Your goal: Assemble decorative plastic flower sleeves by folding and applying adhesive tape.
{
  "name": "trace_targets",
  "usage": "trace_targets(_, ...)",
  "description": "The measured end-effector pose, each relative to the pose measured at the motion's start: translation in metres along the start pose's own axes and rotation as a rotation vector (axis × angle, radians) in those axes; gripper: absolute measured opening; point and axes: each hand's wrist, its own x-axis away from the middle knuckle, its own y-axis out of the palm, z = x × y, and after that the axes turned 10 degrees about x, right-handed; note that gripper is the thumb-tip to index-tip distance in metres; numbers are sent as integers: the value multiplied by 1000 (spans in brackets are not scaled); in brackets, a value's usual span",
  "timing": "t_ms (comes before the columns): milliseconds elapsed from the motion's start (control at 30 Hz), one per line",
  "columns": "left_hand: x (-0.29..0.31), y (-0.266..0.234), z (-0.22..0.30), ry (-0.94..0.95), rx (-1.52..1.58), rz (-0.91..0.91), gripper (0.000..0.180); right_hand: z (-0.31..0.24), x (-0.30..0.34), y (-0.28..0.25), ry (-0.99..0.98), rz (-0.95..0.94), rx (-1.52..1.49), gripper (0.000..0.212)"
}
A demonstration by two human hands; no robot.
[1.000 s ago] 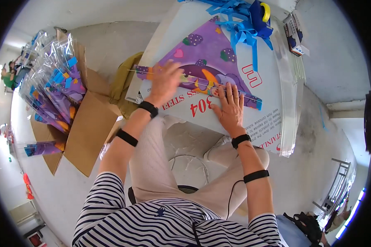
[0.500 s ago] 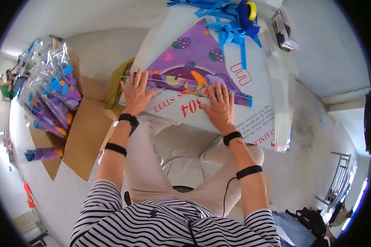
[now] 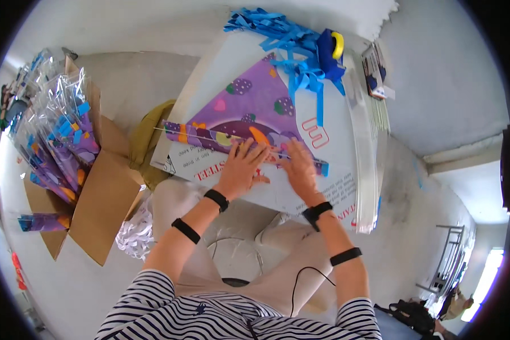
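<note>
A purple triangular kite (image 3: 249,93) with printed fruit lies on a white board, its point away from me. The near edge is folded over into a band along thin rods (image 3: 195,136), which stick out at the left end; a blue patch shows at the right end. My left hand (image 3: 241,171) rests on the middle of this band, fingers stretched and thumb apart. Close beside it, my right hand (image 3: 300,170) lies on the band toward its right end, fingers slightly bent over the edge. Neither hand is closed round anything.
Blue ribbon strips (image 3: 289,37) and a blue tape dispenser (image 3: 330,54) with a yellow ring sit at the board's far side. To the left, an open cardboard box (image 3: 105,198) holds several clear-sleeved purple bundles (image 3: 62,141). An olive cloth (image 3: 150,139) hangs by the board's left edge.
My left hand has moved right from the band's left end to its middle, close to my right hand. The whole view has shifted slightly; the kite stays on the board.
</note>
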Motion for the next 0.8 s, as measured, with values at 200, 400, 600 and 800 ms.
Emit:
trace_targets(200,-3,-6,0,-63,89,-81,90,19,-198,3,-424,89,340,45)
trace_targets(400,-9,-11,-3,-107,146,-47,103,-26,-329,68,-567,-159,528,39)
trace_targets(600,-10,-13,-2,-136,174,-63,106,-26,-346,62,-509,-382,543,19)
trace_targets(800,-11,-15,-2,-140,161,-57,107,-20,-359,55,-405,-554,495,21)
